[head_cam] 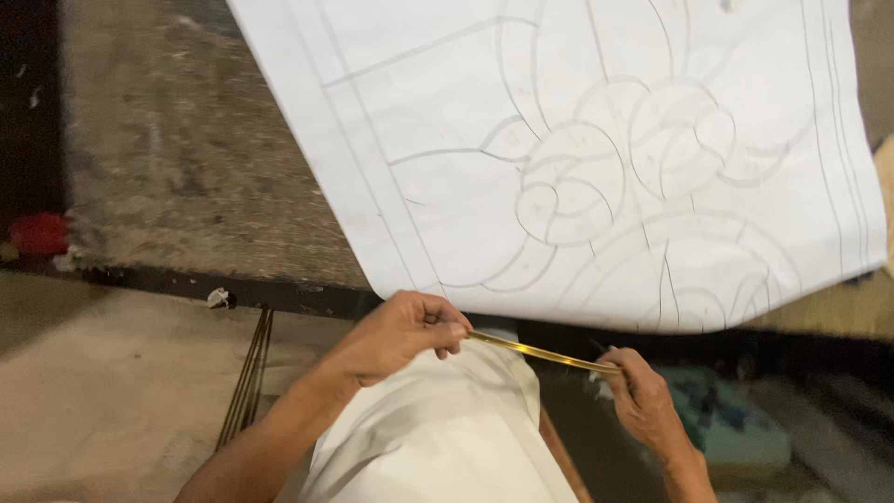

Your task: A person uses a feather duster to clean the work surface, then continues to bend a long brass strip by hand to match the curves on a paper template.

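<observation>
A thin brass-coloured metal strip [540, 352] stretches between my two hands just below the table's front edge. My left hand [400, 331] pinches its left end between thumb and fingers. My right hand [643, 396] grips its right end. Above the hands lies a large white paper sheet [596, 140] with a pencilled floral line pattern, spread over a rough grey worktable [186, 168] and hanging slightly over its edge. My white garment [438, 438] shows below the strip.
Several thin metal rods [247, 382] lean against the table's dark front edge at the left. A red object [37, 233] sits at the far left. A blue-green item [736, 419] lies on the floor at the lower right. The floor is pale concrete.
</observation>
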